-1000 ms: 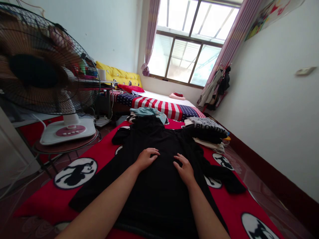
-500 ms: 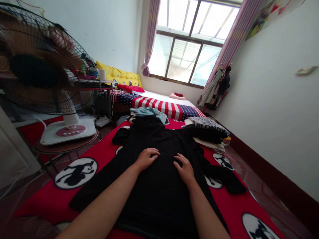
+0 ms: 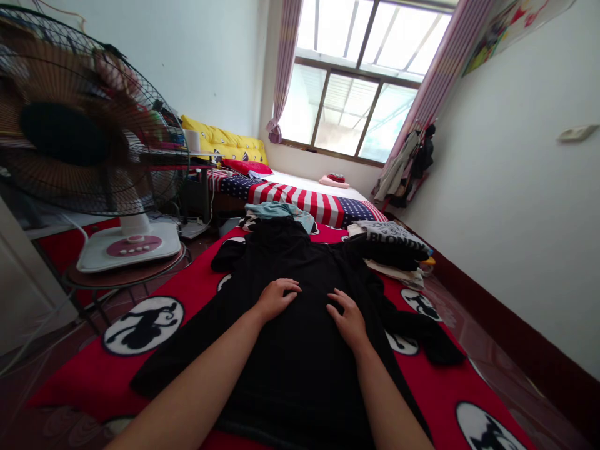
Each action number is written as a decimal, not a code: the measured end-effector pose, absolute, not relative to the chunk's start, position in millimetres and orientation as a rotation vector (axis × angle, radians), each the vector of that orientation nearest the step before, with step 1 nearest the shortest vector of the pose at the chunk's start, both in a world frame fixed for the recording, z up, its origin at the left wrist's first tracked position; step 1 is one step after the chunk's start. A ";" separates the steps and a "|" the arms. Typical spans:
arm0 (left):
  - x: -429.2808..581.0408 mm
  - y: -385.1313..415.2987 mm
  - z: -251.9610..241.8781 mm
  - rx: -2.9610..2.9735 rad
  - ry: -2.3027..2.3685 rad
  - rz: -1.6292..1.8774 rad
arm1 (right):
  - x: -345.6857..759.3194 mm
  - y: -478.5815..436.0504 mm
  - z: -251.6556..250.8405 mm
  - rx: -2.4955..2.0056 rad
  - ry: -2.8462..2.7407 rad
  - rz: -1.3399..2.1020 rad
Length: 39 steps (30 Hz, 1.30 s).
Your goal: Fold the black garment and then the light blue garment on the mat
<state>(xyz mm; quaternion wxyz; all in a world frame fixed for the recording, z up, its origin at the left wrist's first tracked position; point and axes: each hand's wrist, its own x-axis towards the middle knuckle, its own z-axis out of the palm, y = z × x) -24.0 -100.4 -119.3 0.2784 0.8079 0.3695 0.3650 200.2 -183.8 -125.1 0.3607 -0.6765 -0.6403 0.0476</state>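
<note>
A black long-sleeved garment lies spread out, front part toward me, on a red blanket with round black-and-white animal prints. Its right sleeve stretches out to the side, and the left sleeve is bunched near the far end. My left hand rests on the middle of the cloth, fingers loosely bent and holding nothing. Across a small gap, my right hand lies on the same cloth with its fingers apart, also without a grip.
Folded clothes are stacked at the right beyond the garment; a light-blue cloth pile sits at its far end. On a round stool at left stands a fan. Behind is a bed under a window.
</note>
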 end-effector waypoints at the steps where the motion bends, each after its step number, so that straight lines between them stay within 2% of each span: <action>1: -23.9 -100.7 -118.9 2.165 0.993 0.980 | 200.2 -183.7 -125.3 -1.742 -1.646 0.124; 39: -23.7 -101.4 -117.0 2.158 0.994 0.987 | 200.3 -183.4 -126.5 -1.745 -1.653 0.119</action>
